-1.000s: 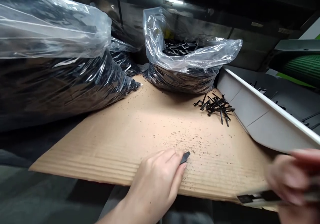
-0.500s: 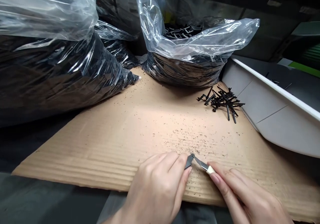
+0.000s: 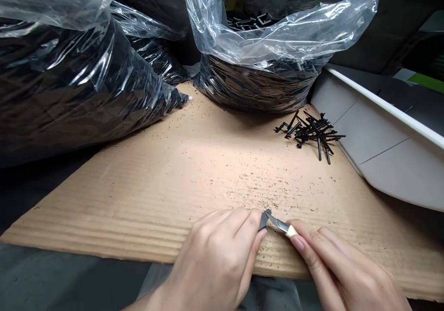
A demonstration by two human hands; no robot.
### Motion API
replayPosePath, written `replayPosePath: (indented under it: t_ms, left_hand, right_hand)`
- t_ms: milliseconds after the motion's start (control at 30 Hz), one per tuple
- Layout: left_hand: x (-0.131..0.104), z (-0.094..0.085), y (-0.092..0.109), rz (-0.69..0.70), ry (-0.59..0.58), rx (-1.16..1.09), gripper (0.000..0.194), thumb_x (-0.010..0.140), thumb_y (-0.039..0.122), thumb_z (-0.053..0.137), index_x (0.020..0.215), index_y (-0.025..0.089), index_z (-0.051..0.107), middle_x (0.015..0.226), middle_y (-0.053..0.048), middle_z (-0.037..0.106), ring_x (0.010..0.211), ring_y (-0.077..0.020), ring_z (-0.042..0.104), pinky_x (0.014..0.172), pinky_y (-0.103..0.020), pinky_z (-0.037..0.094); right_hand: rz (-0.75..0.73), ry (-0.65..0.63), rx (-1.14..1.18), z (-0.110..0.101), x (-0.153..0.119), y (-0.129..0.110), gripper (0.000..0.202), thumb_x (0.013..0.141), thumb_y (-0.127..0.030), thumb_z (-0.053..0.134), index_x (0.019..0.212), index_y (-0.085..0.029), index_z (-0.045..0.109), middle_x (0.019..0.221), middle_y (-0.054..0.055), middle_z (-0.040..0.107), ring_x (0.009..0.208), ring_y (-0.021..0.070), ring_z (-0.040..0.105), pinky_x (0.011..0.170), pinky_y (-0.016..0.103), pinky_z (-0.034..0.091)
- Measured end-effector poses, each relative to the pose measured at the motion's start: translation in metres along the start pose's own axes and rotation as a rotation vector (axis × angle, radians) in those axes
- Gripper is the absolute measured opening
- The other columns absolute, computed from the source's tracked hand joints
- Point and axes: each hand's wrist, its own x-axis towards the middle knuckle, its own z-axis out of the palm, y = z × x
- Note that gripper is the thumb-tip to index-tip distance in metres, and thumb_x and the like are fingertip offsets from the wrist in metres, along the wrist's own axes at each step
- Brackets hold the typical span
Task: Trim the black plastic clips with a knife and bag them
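My left hand (image 3: 218, 251) is closed on a small black plastic part (image 3: 264, 220), whose tip sticks out past the thumb and forefinger. In my right hand (image 3: 347, 265) is a craft knife (image 3: 282, 225) with a pale handle and a short metal blade. The blade's point lies against the part's protruding end. Most of the part and of the knife handle is hidden by my fingers. Beneath both hands is a cardboard sheet (image 3: 145, 181), strewn with fine dark shavings (image 3: 267, 186) just beyond the part.
A pile of black plastic pieces (image 3: 317, 133) lies at the right, beside a white tray (image 3: 385, 140). Behind stands an open clear bag (image 3: 256, 80) of black parts. A large filled bag (image 3: 76, 84) leans in from the left, with another bag (image 3: 152, 47) behind it.
The knife blade has shifted slightly along the black part's end, and more of its tip shows. The camera view has tilted a little; both hands keep their holds.
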Motion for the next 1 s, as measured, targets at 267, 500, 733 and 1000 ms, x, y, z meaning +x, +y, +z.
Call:
replayPosePath:
  t_ms: [267, 500, 733, 1000]
  left_hand:
    - [-0.002, 0.002, -0.001, -0.019, -0.021, -0.026, 0.019, 0.083, 0.013, 0.04, 0.091, 0.011, 0.057, 0.074, -0.006, 0.064, 0.065, -0.021, 0.06, 0.06, -0.035, 0.052]
    - [0.002, -0.017, -0.006, -0.327, -0.087, -0.563, 0.013, 0.085, 0.022, 0.045, 0.094, 0.022, 0.053, 0.075, 0.002, 0.062, 0.066, -0.0132, 0.059, 0.06, -0.02, 0.047]
    - [0.003, -0.023, -0.003, -0.521, -0.071, -0.794, 0.017, 0.088, 0.021, 0.036, 0.078, 0.02, 0.05, 0.065, 0.003, 0.047, 0.054, -0.0085, 0.047, 0.051, -0.017, 0.04]
    - [0.002, -0.025, -0.002, -0.491, -0.09, -0.782, 0.016, 0.087, 0.02, 0.037, 0.078, 0.02, 0.051, 0.061, 0.004, 0.045, 0.054, -0.0089, 0.046, 0.052, -0.017, 0.039]
  right_hand:
    - [-0.026, -0.027, 0.076, -0.001, 0.01, 0.02, 0.028, 0.086, -0.032, 0.038, 0.097, -0.025, 0.062, 0.085, 0.001, 0.07, 0.061, 0.0161, 0.068, 0.035, 0.019, 0.049]
    - [0.162, 0.026, 0.445, -0.007, 0.0, 0.02, 0.027, 0.077, -0.037, 0.053, 0.099, -0.025, 0.062, 0.097, 0.0, 0.068, 0.087, 0.0164, 0.064, 0.065, 0.012, 0.052]
    - [0.31, -0.174, 0.958, -0.009, 0.017, -0.013, 0.02, 0.074, -0.036, 0.055, 0.082, -0.023, 0.068, 0.062, 0.0, 0.067, 0.052, 0.0128, 0.063, 0.043, 0.014, 0.049]
    - [0.609, -0.157, 1.244, -0.011, 0.024, -0.042, 0.019, 0.068, -0.037, 0.061, 0.064, -0.018, 0.062, 0.051, -0.003, 0.05, 0.043, 0.0061, 0.039, 0.036, 0.015, 0.032]
